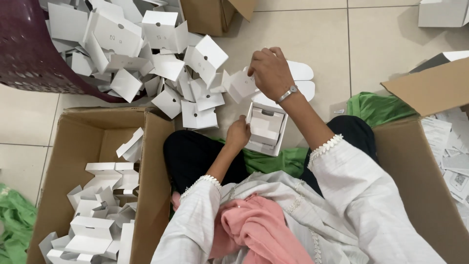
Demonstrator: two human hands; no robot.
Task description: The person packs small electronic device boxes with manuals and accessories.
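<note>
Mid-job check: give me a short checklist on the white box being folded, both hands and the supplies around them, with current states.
1. Left hand steadies white box: ok.
2. Right hand above box, at its upper flap: ok; exact grip cannot tell.
3. Box insert fully seated: cannot tell.
4. Pile of white inserts close to the hands: ok.
5. Left cardboard carton open, holding folded pieces: ok.

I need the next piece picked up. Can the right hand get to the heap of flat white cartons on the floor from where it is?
Probably yes. The right hand hovers at the heap's near edge, over the half-folded white box that the left hand steadies. Nothing lies between.
</note>
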